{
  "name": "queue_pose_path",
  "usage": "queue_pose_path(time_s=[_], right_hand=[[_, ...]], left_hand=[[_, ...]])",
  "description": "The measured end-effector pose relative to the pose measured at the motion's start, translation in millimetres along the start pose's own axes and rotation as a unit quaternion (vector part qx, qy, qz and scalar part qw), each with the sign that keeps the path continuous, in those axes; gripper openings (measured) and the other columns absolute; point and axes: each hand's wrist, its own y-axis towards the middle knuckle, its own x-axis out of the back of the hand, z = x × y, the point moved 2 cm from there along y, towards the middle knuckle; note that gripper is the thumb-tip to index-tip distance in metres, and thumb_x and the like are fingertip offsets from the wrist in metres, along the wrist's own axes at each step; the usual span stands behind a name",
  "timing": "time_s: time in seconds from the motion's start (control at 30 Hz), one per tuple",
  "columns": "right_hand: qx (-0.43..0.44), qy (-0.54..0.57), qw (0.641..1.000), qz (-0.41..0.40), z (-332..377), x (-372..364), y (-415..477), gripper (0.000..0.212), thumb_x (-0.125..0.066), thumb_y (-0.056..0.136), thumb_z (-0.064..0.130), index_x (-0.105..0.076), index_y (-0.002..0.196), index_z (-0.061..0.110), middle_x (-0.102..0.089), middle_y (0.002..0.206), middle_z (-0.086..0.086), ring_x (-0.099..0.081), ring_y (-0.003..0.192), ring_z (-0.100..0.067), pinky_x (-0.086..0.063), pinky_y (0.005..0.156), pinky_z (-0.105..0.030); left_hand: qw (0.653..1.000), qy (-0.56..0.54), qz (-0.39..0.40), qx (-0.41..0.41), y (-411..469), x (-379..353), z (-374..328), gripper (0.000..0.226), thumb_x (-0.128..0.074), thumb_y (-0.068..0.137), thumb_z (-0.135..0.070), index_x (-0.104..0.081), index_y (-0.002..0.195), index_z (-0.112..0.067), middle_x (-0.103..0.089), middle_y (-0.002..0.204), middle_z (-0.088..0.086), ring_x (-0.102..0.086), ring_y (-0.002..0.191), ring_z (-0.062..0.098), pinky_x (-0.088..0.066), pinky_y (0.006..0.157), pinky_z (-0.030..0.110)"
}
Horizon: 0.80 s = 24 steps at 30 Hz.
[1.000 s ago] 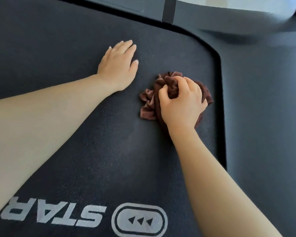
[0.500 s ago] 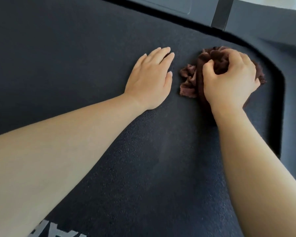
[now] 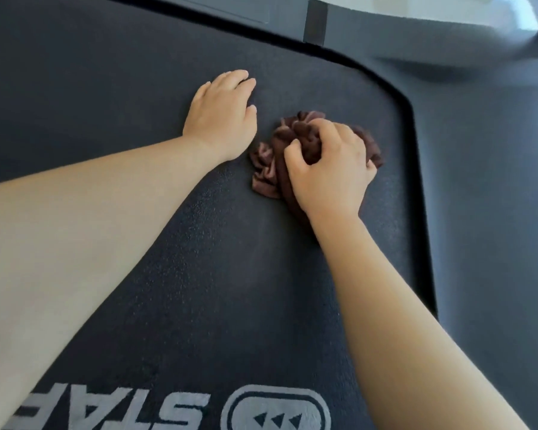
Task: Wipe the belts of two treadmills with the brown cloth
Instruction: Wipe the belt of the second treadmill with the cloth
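Gripping the cloth [image 3: 269, 164], R hand [image 3: 331, 173] has fingers + thumb curled into the bunched brown folds, knuckles up, holding the wad down on the belt [image 3: 199, 274].

Head view (the only one): cloth sits on the belt twd its far right corner, touching neither edge. Crumpled folds stick out left of the thumb and beyond the fingertips, and a bit shows past the hand's right side. The rest is hidden under the palm.

L hand [image 3: 222, 119] lies palm down on the belt, fingers straight and close together, pointing twd the far edge, holding nothing. It's just left of the cloth and slightly farther out, w/ a narrow strip of bare belt betw. its heel and the nearest fold. Both forearms are bare and run in from the near edge.

Belt is dark and grainy. At the near edge there's grey print [image 3: 180, 411], upside down to the cam: letters "STA" + a rounded badge [image 3: 275, 411] w/ three small triangles.

A dark gap curves round the belt's far right corner. Grey rail [image 3: 494, 243] lies beyond the right edge. Grey cover [image 3: 385, 35] lies beyond the far edge, w/ a black strip [image 3: 316, 21] across it. Bright blurred patch at top right, can't tell what.
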Motion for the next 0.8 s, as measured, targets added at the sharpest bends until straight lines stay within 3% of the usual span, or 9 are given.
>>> queue_pose_path(time_s=[0.17,0.3,0.4,0.63,0.8], right_hand=[[-0.019,-0.009,1.0,-0.006,9,12,-60,0.028,-0.057,0.082,0.041,-0.063,0.106,0.03,-0.058,0.116,0.012,-0.044,0.117,-0.011,-0.028,0.096,-0.048],[-0.031,-0.012,0.999,-0.004,14,12,-65,0.029,-0.057,0.083,0.04,-0.064,0.109,0.03,-0.058,0.12,0.011,-0.042,0.12,-0.011,-0.025,0.102,-0.055],[-0.027,-0.007,1.0,-0.013,17,5,-47,0.029,-0.057,0.082,0.04,-0.066,0.108,0.029,-0.059,0.118,0.011,-0.044,0.118,-0.012,-0.025,0.102,-0.055],[0.0,-0.001,1.0,0.02,29,-22,22,0.033,-0.052,0.084,0.043,-0.063,0.112,0.03,-0.056,0.123,0.011,-0.043,0.12,-0.013,-0.024,0.099,-0.045],[0.011,-0.005,1.0,0.015,34,-32,50,0.035,-0.049,0.084,0.043,-0.061,0.116,0.032,-0.056,0.124,0.01,-0.044,0.119,-0.014,-0.025,0.099,-0.046]], left_hand=[[0.994,-0.008,0.093,-0.049,-7,10,8,0.049,-0.036,0.099,-0.023,-0.029,0.146,-0.013,-0.019,0.157,0.004,-0.011,0.145,0.021,-0.007,0.117,0.042],[0.997,0.032,0.055,-0.041,-24,18,19,0.047,-0.034,0.099,-0.033,-0.032,0.145,-0.025,-0.021,0.156,0.004,-0.013,0.145,0.022,-0.007,0.117,0.045],[0.999,0.041,0.03,-0.006,-20,16,20,0.051,-0.034,0.098,-0.036,-0.028,0.147,-0.021,-0.02,0.156,0.003,-0.012,0.145,0.021,-0.008,0.117,0.039],[1.0,0.002,0.01,0.009,-18,19,24,0.047,-0.03,0.1,-0.021,-0.031,0.146,-0.011,-0.025,0.155,0.002,-0.016,0.144,0.017,-0.012,0.117,0.034],[1.0,0.014,-0.001,0.005,-19,18,24,0.047,-0.033,0.099,-0.018,-0.032,0.145,-0.011,-0.026,0.155,0.001,-0.017,0.144,0.017,-0.012,0.117,0.033]])
